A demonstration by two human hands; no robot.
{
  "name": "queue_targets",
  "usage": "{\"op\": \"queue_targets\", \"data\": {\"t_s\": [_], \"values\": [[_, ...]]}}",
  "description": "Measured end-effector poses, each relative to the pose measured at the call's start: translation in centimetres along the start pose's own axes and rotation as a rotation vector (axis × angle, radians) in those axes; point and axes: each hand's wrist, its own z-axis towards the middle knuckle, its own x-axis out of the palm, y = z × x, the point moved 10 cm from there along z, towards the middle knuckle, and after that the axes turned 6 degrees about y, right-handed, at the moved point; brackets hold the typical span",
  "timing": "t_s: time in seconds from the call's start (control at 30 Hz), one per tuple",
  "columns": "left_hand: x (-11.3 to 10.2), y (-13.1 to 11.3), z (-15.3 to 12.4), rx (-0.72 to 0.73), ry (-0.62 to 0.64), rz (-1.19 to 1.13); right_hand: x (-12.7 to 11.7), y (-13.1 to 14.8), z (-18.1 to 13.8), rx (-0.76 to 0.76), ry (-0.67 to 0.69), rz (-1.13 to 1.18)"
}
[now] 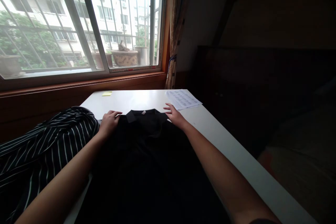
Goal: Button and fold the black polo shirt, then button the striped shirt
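A black collared shirt [147, 154] lies flat on the white table [236, 154], collar toward the window. My left hand [109, 122] rests on its left shoulder, fingers curled at the cloth's edge. My right hand [174, 114] lies on the right shoulder beside the collar with its fingers stretched out and spread. Both forearms reach over the shirt's sides.
A black garment with white stripes [47, 143] is heaped at the table's left. A printed sheet of paper [182, 98] lies at the far right corner, a yellow sticky note [106, 93] at the far left. A barred window [78, 24] and curtain [177, 28] stand behind; dark furniture at right.
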Motion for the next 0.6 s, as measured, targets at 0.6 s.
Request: {"op": "queue_targets", "data": {"t_s": [0.6], "values": [[3.1, -2.9, -15.8, 0.104, 0.415, 0.388, -3.2, -7.3, -17.3, 0.329, 0.248, -0.555]]}}
